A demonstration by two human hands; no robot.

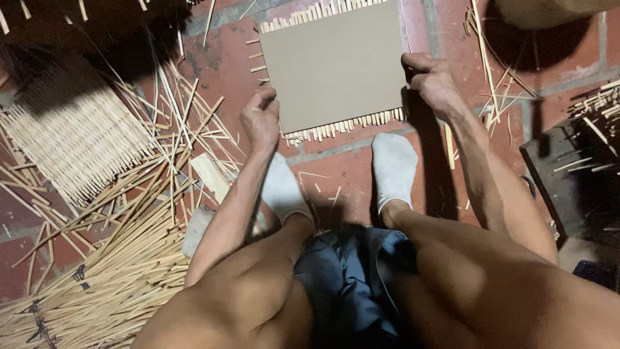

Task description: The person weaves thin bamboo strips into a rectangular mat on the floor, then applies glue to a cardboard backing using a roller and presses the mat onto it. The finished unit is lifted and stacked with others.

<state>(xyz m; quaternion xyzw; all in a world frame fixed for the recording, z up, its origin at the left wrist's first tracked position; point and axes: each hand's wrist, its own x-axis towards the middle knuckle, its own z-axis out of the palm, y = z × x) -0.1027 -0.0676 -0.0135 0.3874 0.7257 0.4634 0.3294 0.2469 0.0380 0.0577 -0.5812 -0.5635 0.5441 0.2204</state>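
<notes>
The person squatted on the red brick floor point(336, 174), white-socked feet point(394, 165) planted. The left hand point(260, 119) gripped the near-left edge of a flat brown board point(332, 61); the right hand point(433, 81) clasped its right edge. Bamboo slat ends point(342, 126) stuck out beneath it. A heap of loose bamboo strips point(110, 271) lay left, near a woven mat point(77, 142).

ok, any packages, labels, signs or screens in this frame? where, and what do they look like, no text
None in view: no package, label, sign or screen.
Nearest thing to one: a plain tan rectangular board, unprinted, lying on a mat of pale sticks on the red brick floor, held by the left hand at its near left corner and the right hand at its right edge.
</notes>
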